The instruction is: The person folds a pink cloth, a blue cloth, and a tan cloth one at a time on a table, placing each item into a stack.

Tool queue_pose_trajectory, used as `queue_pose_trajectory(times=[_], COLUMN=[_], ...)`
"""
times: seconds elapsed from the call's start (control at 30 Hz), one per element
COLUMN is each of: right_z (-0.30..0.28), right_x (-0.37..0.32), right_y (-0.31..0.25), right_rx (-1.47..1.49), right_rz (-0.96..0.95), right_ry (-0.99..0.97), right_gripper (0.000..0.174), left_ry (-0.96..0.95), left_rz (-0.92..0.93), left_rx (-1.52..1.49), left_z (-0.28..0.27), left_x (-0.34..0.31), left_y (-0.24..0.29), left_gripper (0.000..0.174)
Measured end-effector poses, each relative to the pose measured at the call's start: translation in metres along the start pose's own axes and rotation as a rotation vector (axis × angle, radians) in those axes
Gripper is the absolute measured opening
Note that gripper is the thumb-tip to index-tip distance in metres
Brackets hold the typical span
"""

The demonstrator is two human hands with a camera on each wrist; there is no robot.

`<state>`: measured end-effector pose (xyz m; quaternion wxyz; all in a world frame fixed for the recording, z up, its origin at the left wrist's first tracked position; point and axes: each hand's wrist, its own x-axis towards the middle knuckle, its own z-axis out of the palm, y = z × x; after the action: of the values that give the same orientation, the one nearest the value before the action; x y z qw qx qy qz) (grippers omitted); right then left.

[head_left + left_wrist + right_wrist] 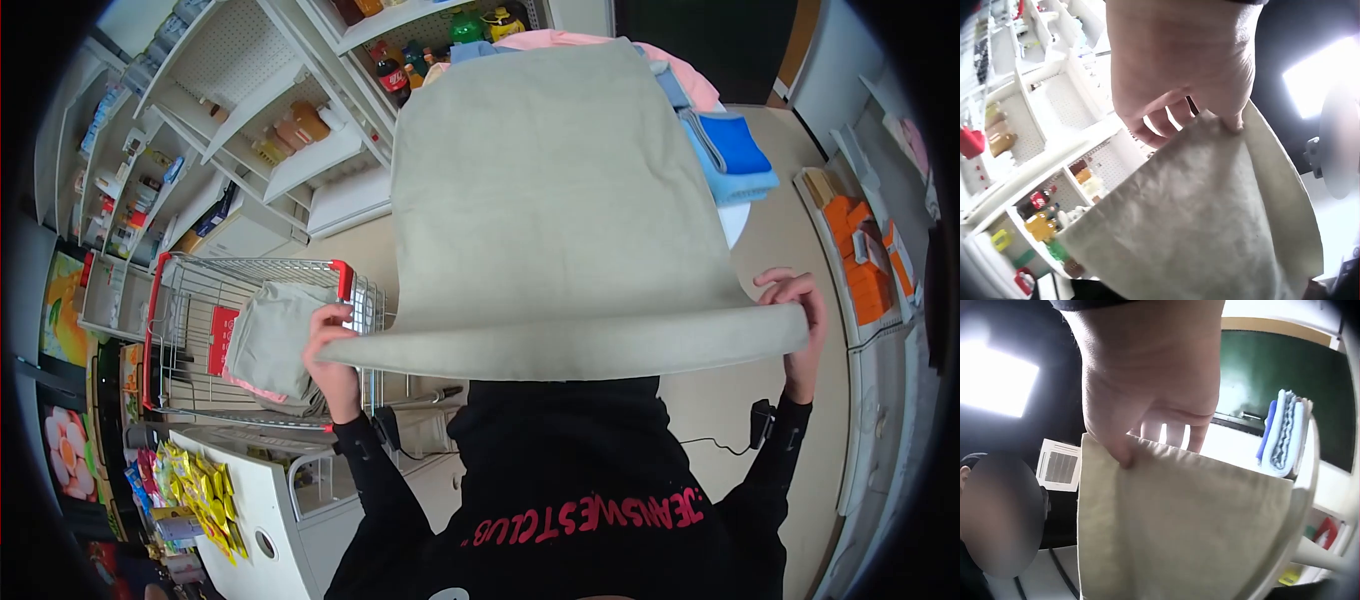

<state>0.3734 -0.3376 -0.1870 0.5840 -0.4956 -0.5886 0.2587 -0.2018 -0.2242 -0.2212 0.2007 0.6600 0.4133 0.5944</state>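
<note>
A large grey-green cloth (pixel 560 190) spreads over the round table and rises off its near side, its near edge held up in front of the torso. The left hand (pixel 332 362) pinches one near corner; in the left wrist view, thumb and fingers of that hand (pixel 1182 75) grip the cloth (pixel 1185 212) at its top edge. At the opposite corner, the right hand (pixel 798 310) holds the same edge. The right wrist view shows the right hand (pixel 1147 381) with its thumb on the near face of the cloth (pixel 1191 519) and fingers behind it.
Folded blue towels (pixel 735 150) lie at the table's right side, and pink cloth (pixel 680 75) shows behind the grey-green one. A shopping cart (pixel 345 280) with folded cloths (pixel 275 335) stands at left. Below it is a white counter (pixel 270 500) with yellow packets (pixel 200 490). Shelves line both sides.
</note>
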Motion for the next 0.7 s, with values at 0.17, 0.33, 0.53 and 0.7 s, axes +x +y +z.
queue_pose_trajectory(times=[0.17,0.33,0.53,0.7], right_z=[-0.013,0.010,-0.009,-0.021], right_x=[0.072,0.134,0.174,0.262], right_y=[-0.003,-0.019,0.006,-0.006], right_rx=[0.108,-0.236,-0.199,-0.098], right_rz=[0.141,0.382,0.511,0.463], right_ry=[-0.019,-0.312,-0.304,-0.113], right_gripper=[0.013,0.017,0.023,0.047], left_ry=[0.033,-0.112,-0.243,0.083], left_rz=[-0.058,-0.591,-0.591,-0.495], left_rx=[-0.283,0.169,-0.113,-0.260], left_z=[0.034,0.052,0.058,0.074], left_x=[0.075,0.124,0.162,0.241], left_y=[0.005,-0.022,-0.037,-0.013], left_gripper=[0.023,0.019,0.020,0.037])
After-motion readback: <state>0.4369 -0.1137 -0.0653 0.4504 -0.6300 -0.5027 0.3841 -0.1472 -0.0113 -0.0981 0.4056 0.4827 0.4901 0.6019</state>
